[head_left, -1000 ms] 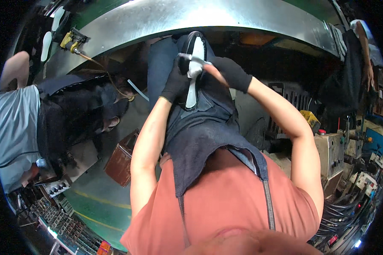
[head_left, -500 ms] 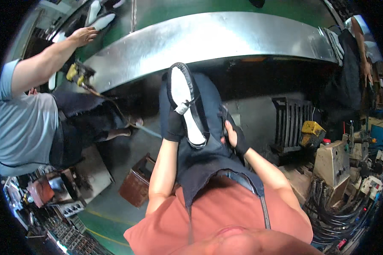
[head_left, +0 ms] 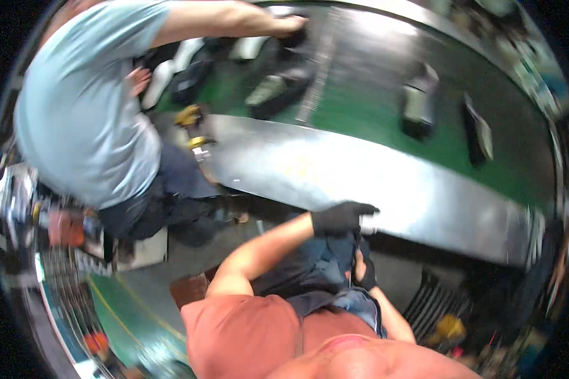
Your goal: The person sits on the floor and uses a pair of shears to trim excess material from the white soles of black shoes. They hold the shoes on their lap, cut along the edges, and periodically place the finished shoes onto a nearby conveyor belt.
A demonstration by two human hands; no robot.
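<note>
Two gloved hands: left hand (head_left: 340,218) reaches flat, fingers spread, to the steel ledge (head_left: 423,189), holding nothing. Right hand (head_left: 362,270) looks curled at the dark apron (head_left: 316,271), though blurred. Best steady before reaching the green belt (head_left: 360,107).

Green conveyor belt (head_left: 367,120), steel edge (head_left: 385,180)

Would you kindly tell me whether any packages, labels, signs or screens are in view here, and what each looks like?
None can be made out: the picture is blurred by motion.
Dark shoe-like items lie on the green belt, with no label to be seen.
The gloved left hand is at the metal edge, and it holds no package.
</note>
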